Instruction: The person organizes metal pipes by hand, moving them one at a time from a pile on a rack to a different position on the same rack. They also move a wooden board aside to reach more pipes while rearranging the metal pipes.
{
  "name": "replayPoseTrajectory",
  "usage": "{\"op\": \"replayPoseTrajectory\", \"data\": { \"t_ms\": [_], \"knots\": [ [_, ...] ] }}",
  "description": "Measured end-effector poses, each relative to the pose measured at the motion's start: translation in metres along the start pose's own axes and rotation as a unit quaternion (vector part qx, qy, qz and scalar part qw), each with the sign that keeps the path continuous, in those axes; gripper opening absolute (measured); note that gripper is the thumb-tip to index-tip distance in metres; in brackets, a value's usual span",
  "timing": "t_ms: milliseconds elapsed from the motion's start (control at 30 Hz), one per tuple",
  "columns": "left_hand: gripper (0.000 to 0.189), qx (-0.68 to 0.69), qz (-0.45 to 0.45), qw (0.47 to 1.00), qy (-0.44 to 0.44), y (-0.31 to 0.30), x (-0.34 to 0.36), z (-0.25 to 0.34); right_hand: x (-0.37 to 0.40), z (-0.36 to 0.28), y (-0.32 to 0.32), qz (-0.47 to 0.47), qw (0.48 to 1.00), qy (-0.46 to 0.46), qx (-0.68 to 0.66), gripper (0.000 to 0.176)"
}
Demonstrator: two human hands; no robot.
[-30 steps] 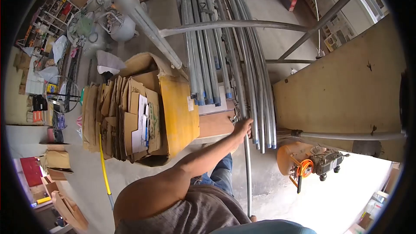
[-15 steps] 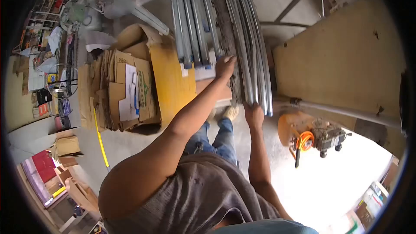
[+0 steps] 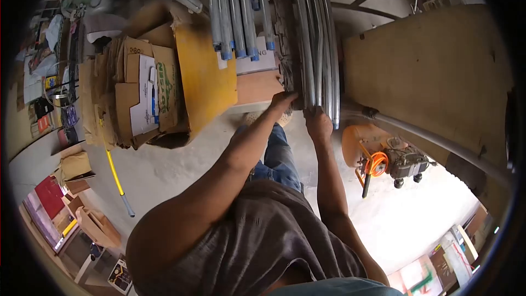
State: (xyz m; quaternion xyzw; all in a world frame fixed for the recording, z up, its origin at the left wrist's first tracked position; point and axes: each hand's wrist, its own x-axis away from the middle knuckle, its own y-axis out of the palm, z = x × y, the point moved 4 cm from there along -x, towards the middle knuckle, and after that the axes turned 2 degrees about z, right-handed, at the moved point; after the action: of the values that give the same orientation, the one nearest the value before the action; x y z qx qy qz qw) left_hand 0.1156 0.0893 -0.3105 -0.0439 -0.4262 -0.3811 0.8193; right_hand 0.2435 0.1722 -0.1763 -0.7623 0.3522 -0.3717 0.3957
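Note:
A bundle of long grey metal pipes runs away from me, right of centre. At its near end, my right hand is closed on the pipe ends; how many it grips is hidden. To their left lies a dark, rough-edged beam. My left hand is at the beam's near end, its fingers curled and partly hidden, so what it grips does not show. A second group of pipes, with blue ends, rests further left above a white box.
Folded cardboard fills a box with a yellow side panel at left. A large tan panel and a long bar stand at right. Below them is an orange machine with a coiled orange hose.
My left hand has slid toward me along the beam to its near end. My right hand remains at the pipe ends, and the view has shifted slightly.

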Motion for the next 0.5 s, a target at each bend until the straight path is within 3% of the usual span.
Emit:
{"op": "replayPoseTrajectory", "data": {
  "t_ms": [33,133,200,300,333,367,500],
  "knots": [
    [0.045,-0.050,0.037,0.998,-0.001,0.005,0.023,0.029,0.002,0.000,0.000,-0.008,1.000,0.000,0.007,0.042],
    [0.051,-0.082,0.029,0.996,0.001,-0.018,0.034,0.036,0.005,0.001,0.001,-0.003,1.000,-0.020,0.007,0.042],
    [0.054,-0.180,0.046,0.982,-0.020,-0.028,0.053,0.057,0.006,0.001,0.003,0.018,0.999,-0.041,0.020,0.042],
    [0.064,-0.260,0.081,0.962,0.020,-0.038,0.029,0.029,0.009,-0.004,0.008,-0.008,0.996,-0.040,0.081,0.042],
    [0.067,-0.333,0.094,0.938,0.005,-0.035,0.034,0.040,0.011,-0.016,0.002,-0.003,0.994,-0.046,0.096,0.042],
    [0.066,-0.366,0.097,0.924,0.045,-0.035,0.038,0.046,0.011,-0.021,0.005,0.004,0.995,-0.062,0.083,0.042],
    [0.060,-0.335,0.100,0.936,0.040,-0.038,0.043,0.047,0.008,-0.027,0.016,0.001,0.994,-0.071,0.079,0.042]
  ]
}}
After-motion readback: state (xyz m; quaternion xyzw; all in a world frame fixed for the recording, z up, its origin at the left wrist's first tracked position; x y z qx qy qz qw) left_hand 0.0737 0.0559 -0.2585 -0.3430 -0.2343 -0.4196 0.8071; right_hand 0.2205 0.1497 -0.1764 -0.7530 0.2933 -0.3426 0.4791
